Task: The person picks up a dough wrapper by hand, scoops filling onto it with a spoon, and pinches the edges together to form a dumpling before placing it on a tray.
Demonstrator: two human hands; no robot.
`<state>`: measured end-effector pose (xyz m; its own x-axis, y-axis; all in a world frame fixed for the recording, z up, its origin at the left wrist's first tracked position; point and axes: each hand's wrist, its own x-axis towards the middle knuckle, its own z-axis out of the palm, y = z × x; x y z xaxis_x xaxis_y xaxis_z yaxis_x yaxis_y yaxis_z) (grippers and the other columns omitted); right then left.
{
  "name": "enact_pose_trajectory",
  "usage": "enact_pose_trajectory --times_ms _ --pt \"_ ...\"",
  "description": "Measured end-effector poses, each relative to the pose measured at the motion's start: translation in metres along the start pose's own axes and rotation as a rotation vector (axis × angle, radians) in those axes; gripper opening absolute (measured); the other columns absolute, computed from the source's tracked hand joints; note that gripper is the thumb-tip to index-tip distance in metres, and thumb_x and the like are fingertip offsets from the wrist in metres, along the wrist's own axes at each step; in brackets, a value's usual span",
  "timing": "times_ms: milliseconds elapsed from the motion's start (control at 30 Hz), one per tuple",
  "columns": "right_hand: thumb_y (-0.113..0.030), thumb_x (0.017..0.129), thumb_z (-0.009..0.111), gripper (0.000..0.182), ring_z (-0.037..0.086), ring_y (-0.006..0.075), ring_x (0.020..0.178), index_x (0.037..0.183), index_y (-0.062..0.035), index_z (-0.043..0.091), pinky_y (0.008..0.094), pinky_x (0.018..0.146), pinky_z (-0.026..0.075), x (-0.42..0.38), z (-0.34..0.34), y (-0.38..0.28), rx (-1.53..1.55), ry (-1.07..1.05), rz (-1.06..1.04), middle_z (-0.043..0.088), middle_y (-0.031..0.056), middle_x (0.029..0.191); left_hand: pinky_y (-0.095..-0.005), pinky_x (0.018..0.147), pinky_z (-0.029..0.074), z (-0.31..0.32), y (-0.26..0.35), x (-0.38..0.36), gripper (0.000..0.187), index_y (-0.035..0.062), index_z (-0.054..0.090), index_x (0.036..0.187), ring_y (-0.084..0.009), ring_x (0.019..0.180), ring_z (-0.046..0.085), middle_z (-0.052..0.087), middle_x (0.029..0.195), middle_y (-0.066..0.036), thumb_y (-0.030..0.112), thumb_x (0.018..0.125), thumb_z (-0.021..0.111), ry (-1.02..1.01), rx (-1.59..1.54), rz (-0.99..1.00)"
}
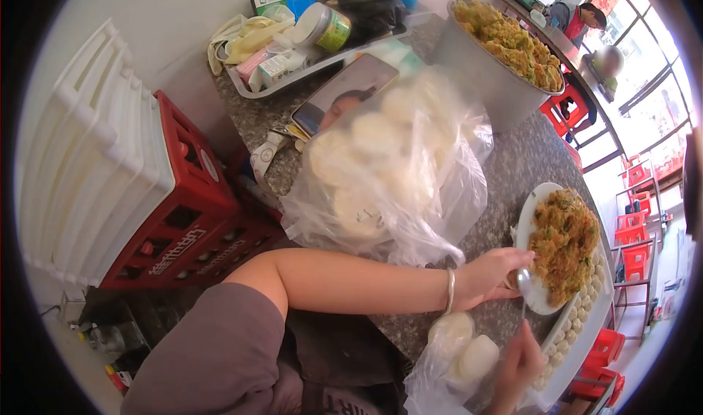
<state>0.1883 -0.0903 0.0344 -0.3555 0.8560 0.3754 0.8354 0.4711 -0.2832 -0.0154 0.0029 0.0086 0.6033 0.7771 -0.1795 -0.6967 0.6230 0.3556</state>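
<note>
A spoon (523,276) is grasped in the right hand (521,358), its bowl held beside the curled left hand (486,274), whose grip cannot be told. The plate of filling (526,223) is set near the worktop's (514,158) right edge.

On your left there is a plain pale wall (176,27). On your right, you can see red stools (634,262) and dark-framed windows (652,60), through which strong daylight enters. The floor (602,194) there is perhaps pale; the view is blurred.
</note>
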Motion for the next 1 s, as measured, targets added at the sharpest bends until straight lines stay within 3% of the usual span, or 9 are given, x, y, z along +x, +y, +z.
enact_pose_trajectory --times_ms 67,200,267,400,467,500,533,833,1000 --pt "0.0 0.086 0.051 0.033 0.05 0.0147 0.061 0.117 0.0024 0.06 0.0272 0.06 0.039 -0.009 -0.002 0.003 0.315 0.108 0.486 0.055 0.006 0.069 -0.0242 0.084 0.049 -0.001 -0.005 0.003 0.041 0.0083 0.044 0.127 -0.0102 0.1 0.058 0.057 0.112 -0.001 0.028 0.093 0.056 0.028 -0.014 0.008" --pt "-0.002 0.086 0.051 0.032 0.055 0.0168 0.068 0.117 0.0023 0.06 0.0274 0.063 0.041 0.005 0.003 0.01 0.119 0.153 0.396 0.057 0.0118 0.076 -0.0209 0.077 0.051 -0.007 -0.014 0.005 0.05 0.0016 0.042 0.13 -0.0072 0.092 0.059 0.059 0.11 -0.004 0.017 0.088 0.065 -0.032 0.299 0.224" --pt "-0.003 0.086 0.052 0.033 0.058 0.0179 0.077 0.118 0.0016 0.059 0.0284 0.067 0.043 0.009 0.001 0.019 -0.063 -0.141 0.461 0.058 0.0133 0.084 -0.0204 0.074 0.051 -0.006 -0.013 0.004 0.052 -0.0005 0.043 0.13 -0.0066 0.089 0.059 0.06 0.108 -0.004 0.014 0.086 0.067 -0.017 0.342 0.243" --pt "-0.003 0.086 0.052 0.029 0.057 0.019 0.078 0.113 0.0023 0.061 0.0293 0.068 0.043 0.019 0.012 0.023 -0.062 -0.061 0.441 0.057 0.0131 0.086 -0.0226 0.074 0.051 -0.001 -0.007 -0.001 0.048 -0.0008 0.048 0.125 -0.0066 0.088 0.059 0.062 0.104 -0.005 0.014 0.085 0.069 -0.016 0.425 0.204" --pt "-0.002 0.085 0.053 0.024 0.056 0.0206 0.078 0.106 0.0038 0.062 0.0291 0.07 0.043 0.025 0.015 0.024 -0.099 0.079 0.269 0.057 0.0114 0.087 -0.023 0.076 0.051 -0.002 -0.008 0.001 0.047 -0.0006 0.049 0.124 -0.0067 0.091 0.059 0.062 0.103 -0.005 0.014 0.084 0.069 0.009 0.565 0.229" --pt "-0.002 0.085 0.053 0.024 0.056 0.0206 0.078 0.106 0.0038 0.062 0.0291 0.07 0.043 0.028 0.016 0.023 -0.092 0.09 0.262 0.057 0.0114 0.087 -0.0233 0.079 0.05 -0.005 -0.015 0.006 0.045 -0.0004 0.05 0.123 -0.0071 0.093 0.058 0.062 0.104 -0.005 0.014 0.084 0.069 -0.019 0.599 0.355" --pt "-0.001 0.084 0.054 0.021 0.056 0.0199 0.078 0.103 0.0044 0.062 0.0288 0.071 0.043 0.031 0.016 0.022 -0.032 0.138 0.279 0.057 0.0106 0.087 -0.0236 0.082 0.049 -0.004 -0.017 0.005 0.043 -0.0002 0.051 0.122 -0.0075 0.096 0.058 0.062 0.105 -0.005 0.013 0.084 0.068 -0.05 0.637 0.483" --pt "-0.002 0.087 0.057 0.013 0.056 0.0108 0.086 0.096 0.0053 0.062 0.0242 0.079 0.044 0.067 0.01 -0.004 0.722 0.146 0.452 0.061 0.0046 0.093 -0.0247 0.081 0.049 0.006 -0.006 -0.011 0.033 0.0019 0.056 0.111 -0.0092 0.095 0.06 0.065 0.099 -0.005 0.014 0.084 0.07 0.015 0.758 0.5" --pt "-0.001 0.084 0.058 0.015 0.057 0.0104 0.085 0.097 0.0048 0.063 0.0231 0.075 0.045 0.067 0.021 -0.004 0.759 0.275 0.475 0.063 0.0046 0.092 -0.0259 0.082 0.051 0.008 -0.002 -0.013 0.031 0.0018 0.058 0.109 -0.0102 0.095 0.062 0.065 0.105 -0.006 0.012 0.082 0.071 0.063 0.933 0.625"
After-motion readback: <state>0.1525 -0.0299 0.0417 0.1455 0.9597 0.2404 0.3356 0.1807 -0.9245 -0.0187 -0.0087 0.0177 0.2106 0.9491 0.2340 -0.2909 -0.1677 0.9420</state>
